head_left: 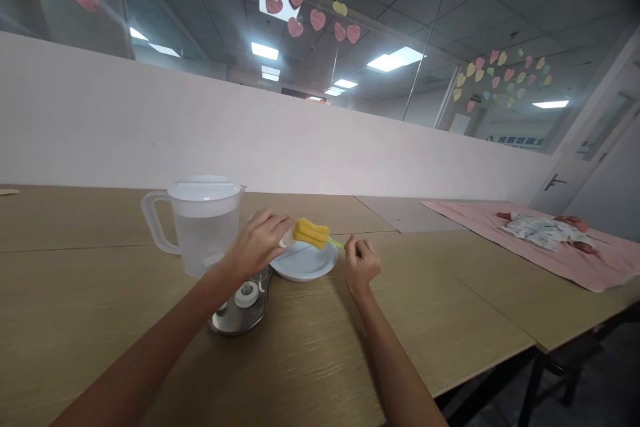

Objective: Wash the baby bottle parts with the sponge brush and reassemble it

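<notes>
In my right hand (pixel 363 263), closed in a fist, is the green handle of a bottle brush (pixel 311 233) with a yellow sponge head. The sponge points left, toward my left hand (pixel 263 240). That hand is wrapped round a pale baby bottle (pixel 287 239), mostly hidden by the fingers, its open end against or close to the sponge. Below both hands sits a white bowl (pixel 304 270). Near my left wrist, a metal tray (pixel 240 321) carries a white bottle collar (pixel 247 294) and other small parts, partly hidden by my forearm.
A lidded clear pitcher (pixel 206 227) holding water stands left of my hands. Far right, a baby doll (pixel 543 230) in patterned clothes lies on a pink cloth (pixel 465 227). The wooden table (pixel 320 360) meets a white wall behind; its front edge shows at lower right.
</notes>
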The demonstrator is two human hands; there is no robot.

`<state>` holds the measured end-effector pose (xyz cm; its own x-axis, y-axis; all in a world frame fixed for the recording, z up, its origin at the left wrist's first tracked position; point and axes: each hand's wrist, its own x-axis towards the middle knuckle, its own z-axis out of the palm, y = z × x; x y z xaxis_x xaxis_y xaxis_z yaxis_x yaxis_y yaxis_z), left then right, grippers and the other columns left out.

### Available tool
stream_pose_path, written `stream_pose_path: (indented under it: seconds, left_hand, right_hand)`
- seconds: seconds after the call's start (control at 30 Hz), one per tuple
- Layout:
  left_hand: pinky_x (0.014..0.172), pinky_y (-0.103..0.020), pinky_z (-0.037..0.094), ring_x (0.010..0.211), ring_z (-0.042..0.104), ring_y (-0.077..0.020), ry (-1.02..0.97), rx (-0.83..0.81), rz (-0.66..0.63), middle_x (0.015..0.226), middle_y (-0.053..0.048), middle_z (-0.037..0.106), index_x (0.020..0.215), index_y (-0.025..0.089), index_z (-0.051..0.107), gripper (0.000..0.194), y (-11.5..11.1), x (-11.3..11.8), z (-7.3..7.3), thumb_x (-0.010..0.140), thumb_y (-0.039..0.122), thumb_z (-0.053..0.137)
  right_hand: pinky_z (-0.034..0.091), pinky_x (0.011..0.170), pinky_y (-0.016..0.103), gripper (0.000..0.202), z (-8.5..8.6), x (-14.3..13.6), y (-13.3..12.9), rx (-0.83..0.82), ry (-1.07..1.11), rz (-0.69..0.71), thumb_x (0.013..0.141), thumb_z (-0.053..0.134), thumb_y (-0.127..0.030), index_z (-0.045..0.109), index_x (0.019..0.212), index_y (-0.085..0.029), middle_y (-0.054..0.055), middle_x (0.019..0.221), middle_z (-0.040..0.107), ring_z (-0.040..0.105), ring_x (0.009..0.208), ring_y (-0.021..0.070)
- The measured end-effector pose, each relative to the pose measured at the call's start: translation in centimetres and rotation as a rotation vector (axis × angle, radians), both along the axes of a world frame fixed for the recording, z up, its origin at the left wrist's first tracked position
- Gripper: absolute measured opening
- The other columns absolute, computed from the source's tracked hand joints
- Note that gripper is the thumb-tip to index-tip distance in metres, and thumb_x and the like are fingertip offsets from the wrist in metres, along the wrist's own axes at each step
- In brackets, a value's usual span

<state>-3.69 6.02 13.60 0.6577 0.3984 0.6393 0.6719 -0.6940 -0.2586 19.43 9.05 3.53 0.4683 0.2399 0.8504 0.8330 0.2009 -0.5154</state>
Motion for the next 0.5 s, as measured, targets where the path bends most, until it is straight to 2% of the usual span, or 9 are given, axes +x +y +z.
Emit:
stream_pose_path:
  seconds: [0.17,0.3,0.5]
  left_hand:
    - [0.08,-0.035,0.042,0.09,0.051,-0.024,0.02,-0.029,0.06,0.102,-0.011,0.061,0.108,0.011,0.055,0.034,0.08,0.24,-0.06,0.075,0.019,0.062]
    - [0.082,-0.036,0.042,0.092,0.049,-0.0243,-0.061,-0.081,0.089,0.102,-0.01,0.062,0.108,0.011,0.056,0.037,0.5,0.11,-0.17,0.074,0.022,0.065]
    - [0.081,-0.036,0.041,0.093,0.047,-0.0243,-0.037,-0.013,0.094,0.108,-0.01,0.06,0.114,0.011,0.052,0.038,0.64,-0.08,-0.29,0.076,0.014,0.057]
  right_hand:
    - [0.025,0.05,0.021,0.044,-0.38,0.43,0.11,0.172,-0.208,-0.016,0.088,0.046,-0.032,0.044,0.047,-0.017,-0.002,0.051,0.043,0.036,0.049,0.0076]
    - [0.026,0.049,0.021,0.044,-0.45,0.17,0.22,0.202,-0.171,-0.035,0.089,0.046,-0.03,0.042,0.047,-0.017,-0.002,0.05,0.042,0.036,0.048,0.0073]
    - [0.026,0.049,0.021,0.042,-0.34,0.45,0.4,0.209,-0.241,-0.094,0.088,0.049,-0.03,0.046,0.048,-0.017,-0.002,0.049,0.043,0.036,0.047,0.0075]
